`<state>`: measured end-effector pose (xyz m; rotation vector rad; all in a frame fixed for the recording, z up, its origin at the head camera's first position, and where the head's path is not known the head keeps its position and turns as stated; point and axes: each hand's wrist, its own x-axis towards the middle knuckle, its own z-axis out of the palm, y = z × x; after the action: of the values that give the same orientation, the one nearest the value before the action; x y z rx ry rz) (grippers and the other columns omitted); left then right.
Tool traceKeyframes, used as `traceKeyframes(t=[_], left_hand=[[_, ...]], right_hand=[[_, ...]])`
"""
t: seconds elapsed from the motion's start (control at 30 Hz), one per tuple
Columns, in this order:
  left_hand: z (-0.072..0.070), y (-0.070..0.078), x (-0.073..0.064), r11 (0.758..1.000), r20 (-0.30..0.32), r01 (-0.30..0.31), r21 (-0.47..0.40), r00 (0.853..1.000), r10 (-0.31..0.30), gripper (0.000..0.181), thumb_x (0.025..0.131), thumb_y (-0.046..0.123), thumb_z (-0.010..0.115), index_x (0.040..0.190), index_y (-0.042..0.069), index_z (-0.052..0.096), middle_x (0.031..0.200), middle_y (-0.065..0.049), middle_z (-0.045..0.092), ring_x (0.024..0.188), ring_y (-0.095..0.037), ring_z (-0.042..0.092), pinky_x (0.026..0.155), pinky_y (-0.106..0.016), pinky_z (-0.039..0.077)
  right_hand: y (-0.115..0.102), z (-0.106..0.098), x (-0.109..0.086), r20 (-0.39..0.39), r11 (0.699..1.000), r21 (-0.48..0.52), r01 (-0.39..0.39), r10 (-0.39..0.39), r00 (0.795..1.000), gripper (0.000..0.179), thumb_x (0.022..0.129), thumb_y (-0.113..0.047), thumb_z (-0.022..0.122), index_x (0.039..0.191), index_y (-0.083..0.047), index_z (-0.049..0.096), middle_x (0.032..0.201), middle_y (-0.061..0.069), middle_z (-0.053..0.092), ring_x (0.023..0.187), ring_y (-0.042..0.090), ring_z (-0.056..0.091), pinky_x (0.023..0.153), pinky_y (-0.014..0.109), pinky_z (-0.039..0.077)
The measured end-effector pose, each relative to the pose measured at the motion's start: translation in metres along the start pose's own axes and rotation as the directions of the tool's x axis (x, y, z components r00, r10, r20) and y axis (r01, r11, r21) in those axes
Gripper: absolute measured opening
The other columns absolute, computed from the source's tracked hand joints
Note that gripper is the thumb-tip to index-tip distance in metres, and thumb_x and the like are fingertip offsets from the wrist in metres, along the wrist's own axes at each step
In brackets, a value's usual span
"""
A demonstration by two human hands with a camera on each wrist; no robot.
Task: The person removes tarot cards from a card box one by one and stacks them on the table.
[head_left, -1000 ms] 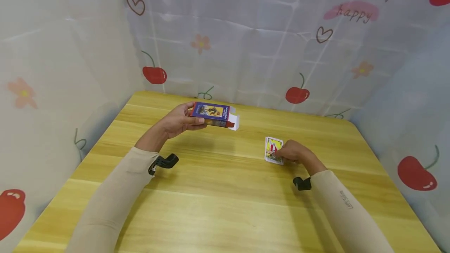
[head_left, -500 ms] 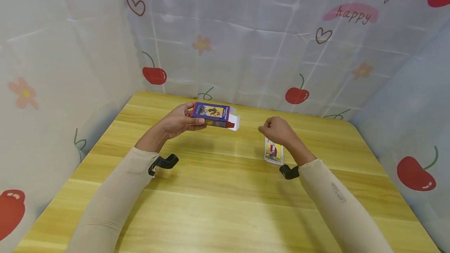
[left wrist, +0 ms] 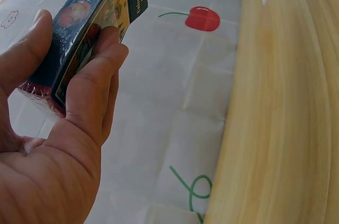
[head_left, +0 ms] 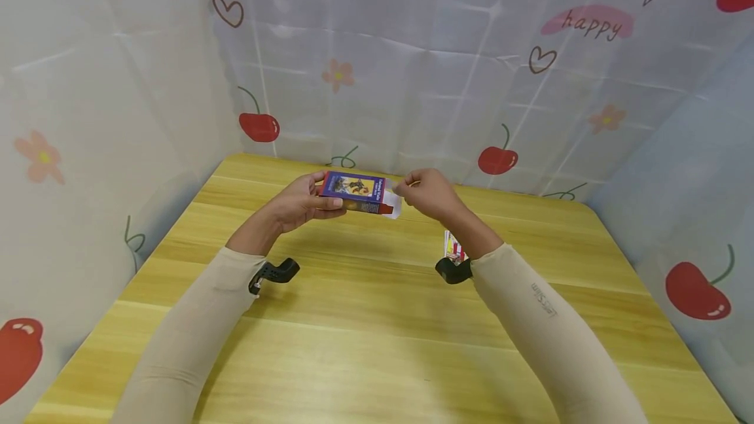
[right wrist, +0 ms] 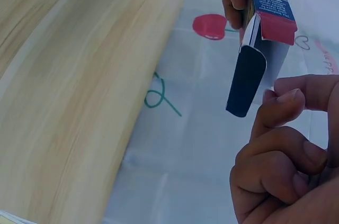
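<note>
My left hand (head_left: 300,201) grips a blue and red tarot card box (head_left: 353,187) above the table, fingers behind it and thumb along its lower side. The box's end stands open to the right; its dark blue flap (right wrist: 246,81) and red side flap (right wrist: 278,28) stick out. At that end is my right hand (head_left: 432,194), its thumb and index fingertips pinching the far side flap's edge, other fingers curled. A small stack of printed cards (head_left: 452,247) lies on the table, partly hidden behind the right forearm and wrist camera.
The pale wooden table (head_left: 365,345) stretches under both arms. Behind it and at both sides hang white curtains (head_left: 424,97) with cherries, flowers and hearts. A black wrist camera (head_left: 279,271) juts from the left sleeve, another (head_left: 453,271) from the right.
My right hand has left the card stack and moved up and left to the box's open end. The left hand and the box have stayed in place.
</note>
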<state>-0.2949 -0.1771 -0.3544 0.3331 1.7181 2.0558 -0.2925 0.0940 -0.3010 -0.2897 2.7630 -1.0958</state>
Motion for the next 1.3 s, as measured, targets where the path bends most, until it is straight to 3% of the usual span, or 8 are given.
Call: traceKeyframes(t=[0.1,0.3,0.53,0.6,0.8,0.93,1.17,1.3], left_hand=[[-0.001,0.0,0.0,1.0,-0.002,0.001,-0.006,1.0,-0.001,0.067,0.094,-0.005,0.059,0.151,0.006,0.026,0.122,-0.012,0.056,0.105,-0.018,0.067,0.1,-0.045,0.052],[-0.002,0.001,0.0,1.0,0.007,-0.01,-0.019,1.0,0.01,0.068,0.094,-0.005,0.059,0.152,0.006,0.025,0.12,-0.01,0.057,0.104,-0.017,0.067,0.101,-0.044,0.052],[-0.003,0.0,-0.001,0.999,0.015,-0.02,-0.033,1.0,0.02,0.069,0.093,-0.006,0.06,0.152,0.006,0.025,0.119,-0.01,0.058,0.104,-0.017,0.067,0.095,-0.039,0.057],[-0.004,0.0,-0.001,0.999,0.015,-0.02,-0.025,1.0,0.02,0.07,0.093,-0.006,0.06,0.152,0.006,0.024,0.119,-0.01,0.058,0.104,-0.017,0.067,0.094,-0.038,0.059],[-0.004,0.001,0.001,1.0,0.021,-0.02,0.008,1.0,0.02,0.071,0.093,-0.005,0.059,0.153,0.007,0.023,0.123,-0.012,0.057,0.106,-0.018,0.066,0.096,-0.04,0.057],[-0.004,0.002,0.001,1.0,0.02,-0.014,0.015,1.0,0.014,0.072,0.093,-0.004,0.061,0.153,0.007,0.023,0.125,-0.012,0.056,0.106,-0.019,0.066,0.099,-0.043,0.054],[-0.005,0.002,0.001,1.0,0.009,-0.01,0.015,1.0,0.01,0.07,0.093,-0.004,0.061,0.152,0.007,0.024,0.125,-0.012,0.056,0.106,-0.019,0.066,0.098,-0.043,0.055],[-0.006,0.002,0.001,1.0,0.006,-0.009,0.01,1.0,0.009,0.071,0.093,-0.003,0.061,0.152,0.007,0.024,0.126,-0.013,0.055,0.106,-0.019,0.066,0.095,-0.04,0.057]], right_hand=[[-0.004,0.004,0.004,0.003,1.0,-0.024,0.002,-0.002,1.0,0.032,0.096,-0.034,0.059,0.105,-0.007,0.072,0.123,0.009,0.065,0.078,0.017,0.051,0.066,0.03,0.043],[-0.01,0.012,0.007,-0.011,0.998,-0.057,0.004,-0.005,1.0,0.034,0.098,-0.034,0.058,0.096,-0.006,0.077,0.121,0.01,0.067,0.058,0.014,0.034,0.054,0.028,0.033],[-0.01,0.017,0.013,-0.01,0.996,-0.083,-0.026,0.025,1.0,0.039,0.098,-0.037,0.055,0.083,-0.006,0.073,0.086,0.007,0.062,0.051,0.013,0.027,0.047,0.027,0.026],[-0.009,0.018,0.015,-0.004,0.996,-0.08,-0.037,0.037,0.999,0.039,0.098,-0.037,0.055,0.082,-0.005,0.071,0.087,0.005,0.061,0.053,0.013,0.027,0.047,0.027,0.025],[-0.005,0.02,0.021,0.007,0.997,-0.063,-0.051,0.051,0.999,0.037,0.099,-0.035,0.053,0.087,-0.004,0.068,0.12,0.01,0.065,0.063,0.016,0.036,0.051,0.027,0.031],[-0.002,0.019,0.021,0.011,0.997,-0.055,-0.052,0.053,0.999,0.035,0.098,-0.036,0.054,0.095,-0.005,0.07,0.126,0.009,0.062,0.07,0.018,0.041,0.055,0.028,0.035],[0.003,0.013,0.018,0.055,0.996,-0.01,-0.089,0.089,0.995,0.031,0.098,-0.038,0.056,0.1,-0.009,0.067,0.115,0.009,0.061,0.051,0.012,0.031,0.046,0.026,0.029],[0.005,0.009,0.016,0.079,0.993,0.025,-0.115,0.113,0.99,0.029,0.098,-0.037,0.056,0.101,-0.01,0.066,0.127,0.012,0.061,0.048,0.012,0.03,0.043,0.026,0.028]])
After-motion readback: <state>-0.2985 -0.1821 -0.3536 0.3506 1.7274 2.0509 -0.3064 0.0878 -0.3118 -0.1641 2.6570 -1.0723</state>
